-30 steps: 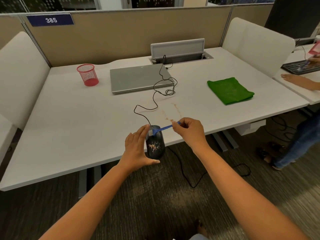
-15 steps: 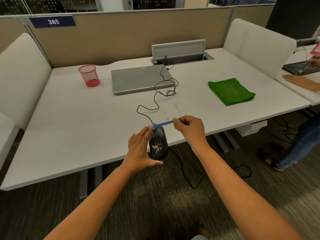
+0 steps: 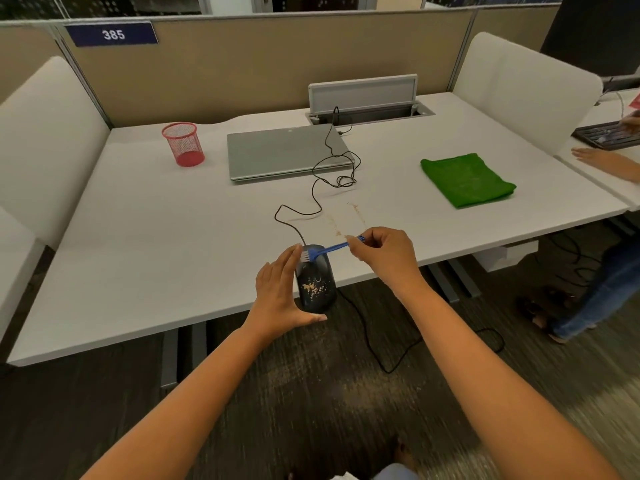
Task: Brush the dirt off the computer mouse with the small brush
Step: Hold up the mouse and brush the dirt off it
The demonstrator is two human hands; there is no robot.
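Note:
A black wired computer mouse (image 3: 317,284) with tan dirt specks on its back is held at the desk's front edge. My left hand (image 3: 282,294) grips it from the left side, thumb under its rear end. My right hand (image 3: 384,252) pinches the handle of a small blue brush (image 3: 327,250). The brush's white bristles rest on the front end of the mouse, near my left fingertips. The mouse cable (image 3: 311,188) runs back across the white desk (image 3: 156,237).
A closed grey laptop (image 3: 284,152), a red mesh cup (image 3: 183,143) and a folded green cloth (image 3: 465,178) lie on the desk. Brown dirt streaks (image 3: 346,218) mark the desk beyond the mouse. Another person's hand (image 3: 602,161) rests on the neighbouring desk at right.
The brush head has shifted slightly along the front end of the mouse. Both hands keep their hold, and the mouse stays at the desk edge.

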